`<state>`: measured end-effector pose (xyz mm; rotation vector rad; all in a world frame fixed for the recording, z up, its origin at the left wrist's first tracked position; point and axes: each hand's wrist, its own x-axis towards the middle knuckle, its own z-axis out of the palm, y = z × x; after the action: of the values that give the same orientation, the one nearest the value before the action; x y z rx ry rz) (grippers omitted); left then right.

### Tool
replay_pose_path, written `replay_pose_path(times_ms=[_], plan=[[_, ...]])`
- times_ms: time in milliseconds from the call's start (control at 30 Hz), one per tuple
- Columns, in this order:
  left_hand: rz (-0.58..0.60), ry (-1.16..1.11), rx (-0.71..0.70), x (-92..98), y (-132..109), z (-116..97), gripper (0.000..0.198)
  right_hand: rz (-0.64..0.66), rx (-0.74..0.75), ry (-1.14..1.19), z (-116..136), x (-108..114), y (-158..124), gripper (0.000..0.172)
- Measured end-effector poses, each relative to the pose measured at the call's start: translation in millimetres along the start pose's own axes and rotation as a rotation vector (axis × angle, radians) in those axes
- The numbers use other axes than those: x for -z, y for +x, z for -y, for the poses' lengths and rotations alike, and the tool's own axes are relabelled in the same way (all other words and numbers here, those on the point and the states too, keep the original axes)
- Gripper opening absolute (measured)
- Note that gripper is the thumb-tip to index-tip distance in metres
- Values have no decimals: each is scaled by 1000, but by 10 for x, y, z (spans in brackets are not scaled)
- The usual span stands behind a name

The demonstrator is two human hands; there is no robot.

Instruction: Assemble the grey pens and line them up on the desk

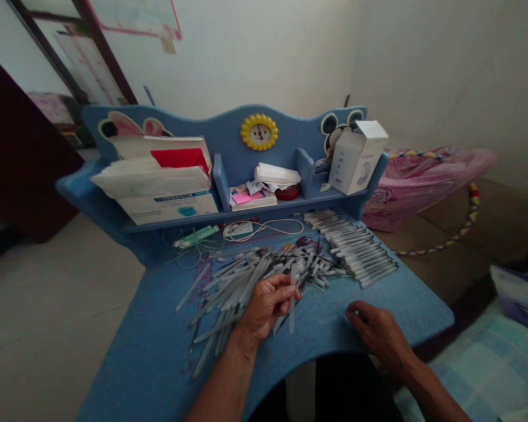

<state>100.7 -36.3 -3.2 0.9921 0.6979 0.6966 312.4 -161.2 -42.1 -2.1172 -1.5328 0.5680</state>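
Observation:
Between the thumb and fingers of my left hand (268,305) stands a whitish translucent pen barrel (292,316), roughly upright. Just behind that hand a loose heap of similar pen barrels and pen parts (233,287) spreads over the blue desk. My right hand (378,331) is near the front edge of the desk, its fingers curled and thumb and forefinger drawn together. What lies in them, if anything, cannot be made out. Assembled-looking pens (361,252) with dark tips lie side by side in a row at the right of the desk.
The blue desk (136,346) has a back shelf with a box of papers (171,205), a booklet stack (253,202) and a white carton (356,158). A white cord (286,221) lies below the shelf. Right of the desk are a pink bag (405,193) and a checked bed cover (479,357).

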Motion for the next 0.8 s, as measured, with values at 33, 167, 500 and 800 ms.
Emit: replay_pose_path(times_ms=[33, 167, 500, 800], plan=[[-4, -6, -1, 12, 5, 1, 17, -3, -1, -6, 51, -7, 49, 29], [-18, -22, -8, 39, 10, -1, 17, -24, 6, -44, 225, -22, 242, 26], [-34, -42, -7, 68, -5, -19, 18, -99, -33, -192, 284, -90, 494, 21], [-49, 1, -23, 64, -15, -22, 18, -27, 133, -697, 364, -74, 714, 28]])
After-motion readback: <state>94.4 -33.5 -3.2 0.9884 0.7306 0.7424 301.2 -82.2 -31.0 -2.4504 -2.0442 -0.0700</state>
